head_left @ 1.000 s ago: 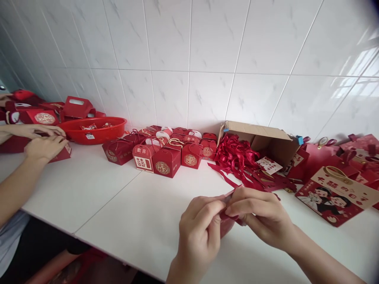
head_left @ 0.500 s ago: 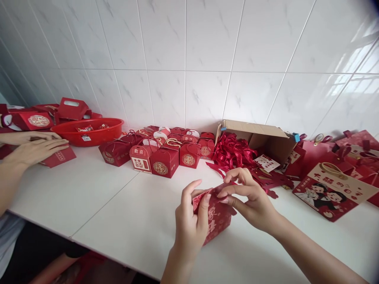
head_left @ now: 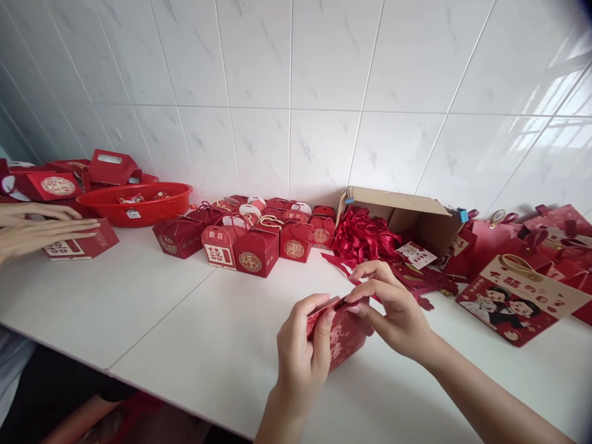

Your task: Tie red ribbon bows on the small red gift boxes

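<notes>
Both my hands hold a small red paper gift box [head_left: 345, 336] just above the white counter [head_left: 194, 327], near its front edge. My left hand [head_left: 303, 354] wraps round the box's left side, fingers closed on it. My right hand [head_left: 393, 308] pinches the box's top flap with thumb and forefinger. Much of the box is hidden behind my fingers. A pile of red ribbons and flat red cut-outs [head_left: 370, 243] lies just beyond my right hand.
A group of finished red boxes [head_left: 252, 240] stands at the back centre. An open cardboard carton [head_left: 416, 216] lies on its side behind the ribbons. Printed red gift bags [head_left: 522, 296] lie right. A red basin [head_left: 136, 203] sits left, where another person's hands [head_left: 32, 228] press a red box [head_left: 81, 243].
My hands went from fingering a flat red piece to holding an opened-out box, now a little lower. The other person's box turned, showing its white-printed side.
</notes>
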{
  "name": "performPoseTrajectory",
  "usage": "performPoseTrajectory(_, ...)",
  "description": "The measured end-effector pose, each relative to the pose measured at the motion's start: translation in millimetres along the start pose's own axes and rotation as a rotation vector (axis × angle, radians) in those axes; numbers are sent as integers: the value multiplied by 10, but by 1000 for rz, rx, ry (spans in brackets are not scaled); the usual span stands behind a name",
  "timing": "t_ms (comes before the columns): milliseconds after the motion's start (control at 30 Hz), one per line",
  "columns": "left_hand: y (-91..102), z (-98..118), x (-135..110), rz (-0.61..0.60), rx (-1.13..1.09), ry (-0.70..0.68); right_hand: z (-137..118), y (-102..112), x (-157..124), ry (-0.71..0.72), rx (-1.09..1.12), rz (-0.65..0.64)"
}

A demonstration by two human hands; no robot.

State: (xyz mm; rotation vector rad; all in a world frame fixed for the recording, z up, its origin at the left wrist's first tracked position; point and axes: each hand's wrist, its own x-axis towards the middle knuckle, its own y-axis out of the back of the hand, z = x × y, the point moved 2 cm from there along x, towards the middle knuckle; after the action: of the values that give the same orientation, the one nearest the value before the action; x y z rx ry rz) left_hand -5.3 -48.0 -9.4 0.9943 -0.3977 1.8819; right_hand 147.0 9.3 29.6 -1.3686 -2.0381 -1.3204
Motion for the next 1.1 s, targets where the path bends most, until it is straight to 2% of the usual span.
performPoseTrajectory(167,-18,3,-12,29,15,-34,-22,3,12,33,12,-17)
performPoseTrajectory(400,-17,-8,-15,10,68,-131,-80,-50,-17,-19,19,33)
performPoseTrajectory(667,-25,-42,-33,35,64,-146,-115,-42,-17,9,3,82)
performPoseTrajectory(833,-24,-23,-28,-3,6,-126,-65,-65,-32,-6,50,44)
performPoseTrajectory(933,-27,-23,-36,-5,-67,-104,-37,-71,-42,2,134,107)
performPoseTrajectory(1100,-30,-97,-31,-45,-136,4,15,-123,-40,-153,223,93)
